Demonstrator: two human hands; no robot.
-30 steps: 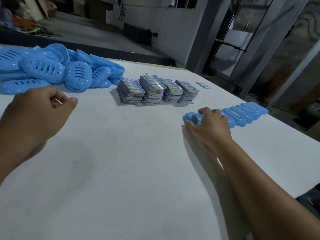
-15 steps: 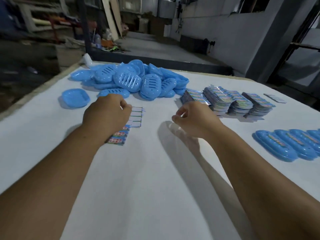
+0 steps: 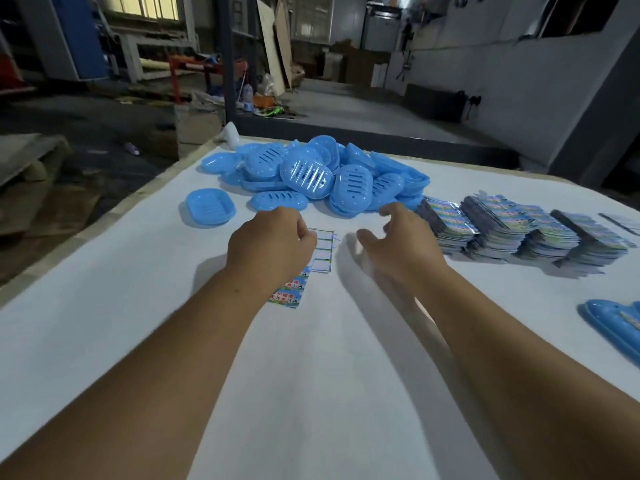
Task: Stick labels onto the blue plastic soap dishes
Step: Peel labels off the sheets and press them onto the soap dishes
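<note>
Both hands shifted: right hand (image 3: 398, 251) off the labelled dishes (image 3: 613, 323), fingers now spread empty toward the dish pile (image 3: 311, 174) just beyond; left hand (image 3: 270, 247) curled on the label sheet (image 3: 320, 254).

- Across the lower frame we see a white-covered table (image 3: 311, 393)
- At upper left we see a bright window (image 3: 152, 6) above a blue cabinet (image 3: 74, 36)
- At top centre, wooden boards (image 3: 275, 46) lean upright
- At right we see a grey wall (image 3: 519, 81)
- The concrete floor (image 3: 104, 109) at left looks dim and cluttered
</note>
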